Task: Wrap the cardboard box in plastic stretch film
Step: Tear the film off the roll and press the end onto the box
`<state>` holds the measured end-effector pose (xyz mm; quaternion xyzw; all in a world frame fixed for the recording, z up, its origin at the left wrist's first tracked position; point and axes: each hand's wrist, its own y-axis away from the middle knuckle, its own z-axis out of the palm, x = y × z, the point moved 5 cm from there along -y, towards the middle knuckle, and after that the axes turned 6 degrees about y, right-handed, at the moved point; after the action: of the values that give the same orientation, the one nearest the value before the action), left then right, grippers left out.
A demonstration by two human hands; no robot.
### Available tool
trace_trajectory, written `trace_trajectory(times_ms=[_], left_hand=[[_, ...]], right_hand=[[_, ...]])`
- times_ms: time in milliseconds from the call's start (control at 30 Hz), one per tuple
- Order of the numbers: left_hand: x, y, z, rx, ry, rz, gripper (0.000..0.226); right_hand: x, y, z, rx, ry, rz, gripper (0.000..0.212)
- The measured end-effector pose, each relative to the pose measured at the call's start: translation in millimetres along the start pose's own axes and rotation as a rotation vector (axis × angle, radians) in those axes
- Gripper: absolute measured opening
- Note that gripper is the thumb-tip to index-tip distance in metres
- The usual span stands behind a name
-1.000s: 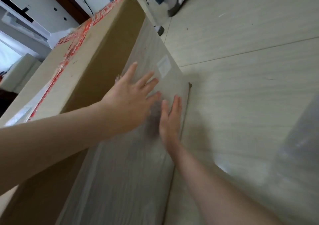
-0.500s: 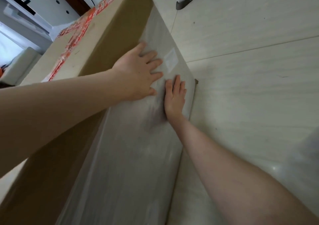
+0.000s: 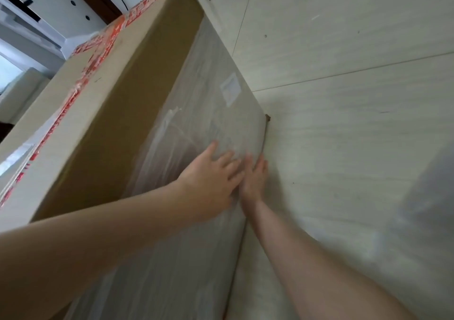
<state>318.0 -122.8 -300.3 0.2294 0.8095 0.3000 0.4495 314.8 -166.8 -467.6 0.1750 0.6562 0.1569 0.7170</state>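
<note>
Partly film-wrapped cardboard box (image 3: 118,128), red-taped top

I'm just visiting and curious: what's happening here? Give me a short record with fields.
activity: smoothing plastic stretch film onto a cardboard box
left hand: open, flat on the film
right hand: open, flat on the film near the box's lower edge
film coverage: lower part of the side; upper strip bare
box top: red-printed tape
floor: pale tiles

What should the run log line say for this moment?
left hand flat on film | right hand flat beside | box partly wrapped
</note>
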Motion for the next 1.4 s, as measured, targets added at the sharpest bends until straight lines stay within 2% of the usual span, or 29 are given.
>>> trace_trajectory(times_ms=[100, 167, 267, 433, 500, 633, 700, 767, 867, 900, 967, 1067, 1200, 1333, 1400], left_hand=[[-7.9, 5.3, 19.0, -0.075, -0.03, 0.014, 0.059], [-20.8, 4.7, 19.2, -0.062, -0.087, 0.028, 0.059], [-51.8, -3.3, 3.2, -0.018, -0.152, -0.05, 0.06], [-101.0, -18.1, -31.5, 0.057, -0.231, -0.184, 0.06], [-111.0, -21.2, -43.7, 0.112, -0.177, -0.223, 0.056], [-119.0, -9.5, -73.3, 0.349, 0.308, -0.23, 0.044], [-104.3, 2.8, -79.8, 0.416, 0.237, -0.17, 0.052], [-72.8, 14.4, -66.8, 0.356, 0.087, -0.082, 0.055], [-46.1, 25.0, -24.9, 0.04, -0.094, -0.056, 0.061], [-48.1, 26.0, -14.6, -0.044, -0.147, -0.063, 0.064], [-60.5, 24.3, -9.1, -0.075, -0.212, -0.081, 0.068], [-83.0, 16.4, -17.0, -0.022, -0.261, -0.128, 0.069], [-118.0, 5.3, -40.3, 0.02, -0.262, -0.224, 0.062], [-133.4, 3.4, -69.7, 0.271, -0.026, -0.292, 0.053], [-126.1, 4.4, -73.6, 0.314, 0.038, -0.253, 0.051]], right_hand=[[11.0, -0.1, 22.8, -0.151, 0.018, 0.037, 0.062], [4.5, -16.9, 24.1, -0.139, 0.053, 0.096, 0.064], [-12.3, -43.4, 23.0, -0.133, 0.092, 0.128, 0.068], [-36.8, -69.6, 16.8, -0.141, 0.063, 0.04, 0.07], [-54.2, -73.4, 8.5, -0.073, 0.015, -0.06, 0.065], [-71.9, -53.5, -11.7, 0.168, -0.183, -0.116, 0.062], [-72.1, -31.7, -13.5, 0.208, -0.136, -0.136, 0.061], [-71.6, -4.4, -1.6, 0.15, -0.043, -0.195, 0.059], [-70.1, 31.9, 28.7, -0.012, 0.159, -0.333, 0.062], [-70.2, 33.1, 32.9, -0.02, 0.179, -0.33, 0.064], [-74.0, 22.0, 33.3, -0.009, 0.171, -0.262, 0.061], [-79.7, -3.3, 34.1, -0.037, 0.14, -0.168, 0.061], [-83.1, -41.3, 25.2, -0.139, 0.172, -0.158, 0.059], [-83.4, -56.5, -10.1, -0.073, 0.155, -0.123, 0.062], [-77.2, -43.7, -20.1, -0.058, 0.171, -0.151, 0.063]])
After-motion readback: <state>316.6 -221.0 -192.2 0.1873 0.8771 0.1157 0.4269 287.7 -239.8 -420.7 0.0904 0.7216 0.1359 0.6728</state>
